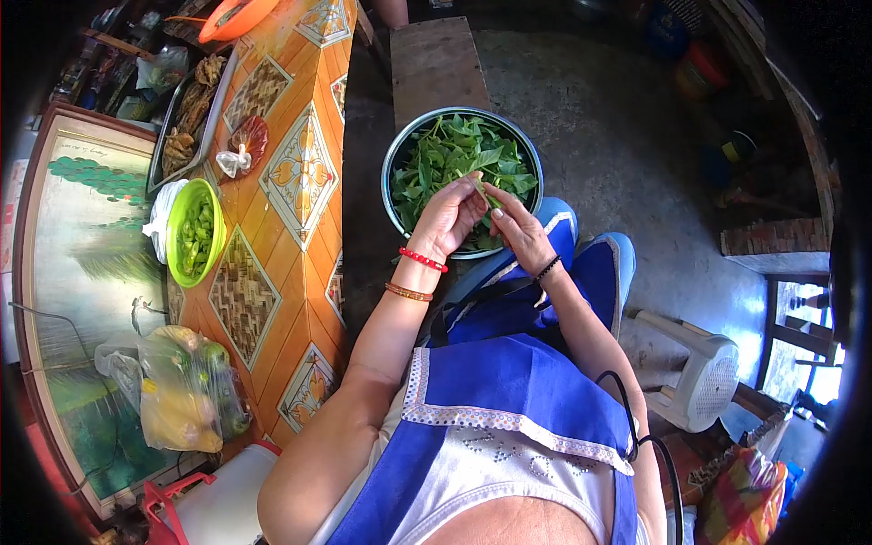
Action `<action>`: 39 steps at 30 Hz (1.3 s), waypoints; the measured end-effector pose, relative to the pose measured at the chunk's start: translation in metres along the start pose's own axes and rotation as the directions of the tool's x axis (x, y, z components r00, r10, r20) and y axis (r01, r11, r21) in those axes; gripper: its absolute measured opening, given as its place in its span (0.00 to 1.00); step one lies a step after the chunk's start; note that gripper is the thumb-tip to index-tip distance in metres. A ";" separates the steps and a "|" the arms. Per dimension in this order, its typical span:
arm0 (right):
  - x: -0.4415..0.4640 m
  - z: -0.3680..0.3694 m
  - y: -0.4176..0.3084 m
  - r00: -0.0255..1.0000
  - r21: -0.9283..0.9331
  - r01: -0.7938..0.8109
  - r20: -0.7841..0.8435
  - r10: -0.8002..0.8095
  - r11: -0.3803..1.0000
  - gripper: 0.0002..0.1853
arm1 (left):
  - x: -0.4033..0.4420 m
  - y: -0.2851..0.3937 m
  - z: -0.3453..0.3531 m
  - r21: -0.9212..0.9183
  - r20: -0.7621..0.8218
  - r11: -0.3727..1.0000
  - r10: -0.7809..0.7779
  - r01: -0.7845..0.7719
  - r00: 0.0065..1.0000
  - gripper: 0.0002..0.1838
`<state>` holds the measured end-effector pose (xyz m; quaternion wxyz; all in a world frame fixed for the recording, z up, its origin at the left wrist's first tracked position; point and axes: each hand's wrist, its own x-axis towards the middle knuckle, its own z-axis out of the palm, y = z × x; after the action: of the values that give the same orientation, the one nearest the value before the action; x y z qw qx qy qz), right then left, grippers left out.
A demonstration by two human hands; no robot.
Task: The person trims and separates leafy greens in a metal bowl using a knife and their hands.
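Observation:
A round metal basin (391, 186) full of green leaves (440, 154) stands in front of my knees. Over its near right part, both hands meet around a small piece of green stem (491, 200). My left hand (451, 213), with red and brown bracelets at the wrist, has its fingers pinched on the stem's upper end. My right hand (522, 232), with a black bracelet, closes its fingers on the lower end. Parts of the stem are hidden by the fingers.
To the left, a patterned orange table (282, 282) holds a green bowl (218, 232) of cut green pieces, a tied bag (250, 145), a plastic bag of produce (186, 386) and an orange bowl (238, 16). A white plastic chair (695, 377) stands at right.

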<state>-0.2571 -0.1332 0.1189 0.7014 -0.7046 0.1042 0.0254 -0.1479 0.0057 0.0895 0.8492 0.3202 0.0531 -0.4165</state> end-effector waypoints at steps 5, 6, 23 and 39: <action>0.002 0.001 0.005 0.999 -0.024 0.029 -0.016 -0.029 0.999 0.22 | 0.000 0.001 -0.004 -0.004 0.025 1.000 -0.009 0.010 1.000 0.11; 0.003 0.001 0.006 0.999 -0.024 0.029 -0.016 -0.029 0.999 0.22 | 0.000 0.000 -0.003 -0.004 0.025 1.000 -0.010 0.010 1.000 0.11; 0.004 0.003 0.010 0.995 -0.119 0.087 -0.041 -0.093 0.989 0.20 | 0.003 -0.008 -0.004 -0.014 -0.019 1.000 0.007 -0.007 1.000 0.12; 0.005 0.001 0.007 0.993 -0.109 0.061 -0.092 -0.071 0.992 0.21 | -0.008 -0.008 0.017 0.029 -0.091 1.000 -0.005 0.008 0.996 0.10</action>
<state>-0.2532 -0.1326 0.1107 0.6578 -0.7442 0.1127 -0.0260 -0.1617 -0.0027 0.1022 0.8397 0.3513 0.0867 -0.4049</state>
